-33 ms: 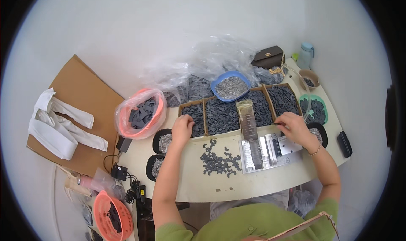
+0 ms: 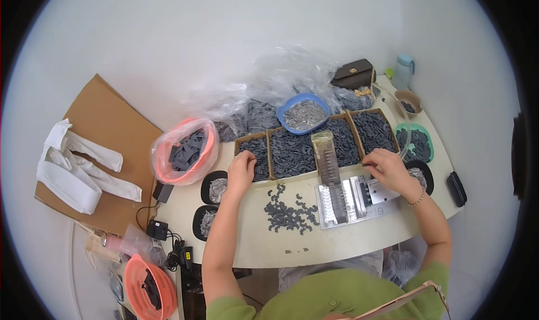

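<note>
Plainly, handwriting marks the jig's (image 2: pixel 353 199) plate. My right hand (image 2: pixel 388 171) pinches 1 dark piece (image 2: pixel 366 164) between jig and bins; my left hand (image 2: pixel 241 168) dips into the leftmost bin (image 2: pixel 251 136), fingertips hidden, grip impossible to tell. Around me: 3 black bowls (image 2: pixel 197 223), 2 pink baskets (image 2: pixel 168 289).

From well above and behind the fingers (image 2: pixel 373 157), a head-worn fisheye looks down across desk (image 2: pixel 252 247) and wall (image 2: pixel 168 39) beyond them.
</note>
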`<state>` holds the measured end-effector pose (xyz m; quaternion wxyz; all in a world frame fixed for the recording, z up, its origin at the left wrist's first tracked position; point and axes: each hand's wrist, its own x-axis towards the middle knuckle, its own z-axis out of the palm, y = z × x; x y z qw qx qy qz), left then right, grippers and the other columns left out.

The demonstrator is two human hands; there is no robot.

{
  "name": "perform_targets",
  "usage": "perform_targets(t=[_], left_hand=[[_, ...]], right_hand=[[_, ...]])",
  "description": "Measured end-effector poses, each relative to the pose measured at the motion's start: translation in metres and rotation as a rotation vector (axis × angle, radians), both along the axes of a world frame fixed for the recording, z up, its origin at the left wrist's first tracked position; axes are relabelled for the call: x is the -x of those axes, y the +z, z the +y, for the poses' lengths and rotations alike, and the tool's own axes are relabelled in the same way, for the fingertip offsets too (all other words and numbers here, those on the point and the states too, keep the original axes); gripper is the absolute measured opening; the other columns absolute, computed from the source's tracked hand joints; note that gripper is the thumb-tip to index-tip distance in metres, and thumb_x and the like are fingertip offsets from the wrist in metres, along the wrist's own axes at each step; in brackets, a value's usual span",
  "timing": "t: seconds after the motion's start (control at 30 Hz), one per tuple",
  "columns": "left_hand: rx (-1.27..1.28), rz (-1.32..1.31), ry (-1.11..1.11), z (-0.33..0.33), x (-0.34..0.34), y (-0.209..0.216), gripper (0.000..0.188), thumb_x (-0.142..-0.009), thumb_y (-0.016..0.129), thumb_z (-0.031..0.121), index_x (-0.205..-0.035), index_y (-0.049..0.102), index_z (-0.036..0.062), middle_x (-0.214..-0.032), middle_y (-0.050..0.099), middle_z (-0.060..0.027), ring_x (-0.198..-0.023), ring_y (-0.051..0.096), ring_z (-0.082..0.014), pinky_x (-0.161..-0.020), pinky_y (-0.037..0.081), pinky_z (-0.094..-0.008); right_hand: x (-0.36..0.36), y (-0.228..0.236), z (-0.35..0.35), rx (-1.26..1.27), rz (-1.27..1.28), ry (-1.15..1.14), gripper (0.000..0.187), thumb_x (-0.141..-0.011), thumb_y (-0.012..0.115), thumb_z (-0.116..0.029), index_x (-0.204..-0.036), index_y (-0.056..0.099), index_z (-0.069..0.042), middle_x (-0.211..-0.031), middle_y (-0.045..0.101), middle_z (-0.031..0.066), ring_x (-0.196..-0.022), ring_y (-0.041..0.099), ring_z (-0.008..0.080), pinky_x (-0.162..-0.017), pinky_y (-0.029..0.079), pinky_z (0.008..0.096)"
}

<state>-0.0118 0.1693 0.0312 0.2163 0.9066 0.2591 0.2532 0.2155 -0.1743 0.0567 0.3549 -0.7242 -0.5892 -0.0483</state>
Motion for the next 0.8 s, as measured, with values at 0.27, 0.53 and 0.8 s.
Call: perform_targets(t=[0.27, 0.53, 0.8], left_hand=[[-0.267, 0.103, -0.626, -0.178, 0.008, -0.019, 0.026, -0.077, 0.057, 0.003, -0.103, 0.058, 0.0017, -0.098, 0.058, -0.0124, -0.086, 0.06, -0.0281, -0.067, 0.052, -0.0362], [-0.452, 0.102, -0.651, -0.212, 0.024, -0.029, 0.038, -0.072, 0.058, 0.005, -0.109, 0.059, -0.0071, -0.104, 0.059, -0.0155, -0.089, 0.059, -0.0272, -0.072, 0.053, -0.0327], [-0.719, 0.135, -0.594, -0.224, 0.037, -0.041, 0.043, -0.078, 0.054, 0.006, -0.116, 0.054, -0.013, -0.121, 0.054, -0.0274, -0.109, 0.057, -0.0372, -0.087, 0.051, -0.0394]], right_hand=[[0.039, -0.014, 0.003, 0.057, 0.122, 0.202, 0.012, -0.079, 0.065, -0.007, -0.091, 0.064, -0.005, -0.086, 0.06, 0.0089, -0.082, 0.06, 0.0283, -0.07, 0.049, 0.0375], [0.059, -0.038, -0.001, 0.063, 0.111, 0.289, 0.011, -0.078, 0.067, -0.006, -0.09, 0.067, -0.005, -0.085, 0.062, 0.0076, -0.08, 0.062, 0.0261, -0.069, 0.051, 0.0352], [0.083, -0.056, 0.016, 0.041, -0.11, 0.299, 0.014, -0.073, 0.064, -0.009, -0.087, 0.064, -0.007, -0.083, 0.059, 0.0058, -0.078, 0.061, 0.0242, -0.068, 0.051, 0.0345]])
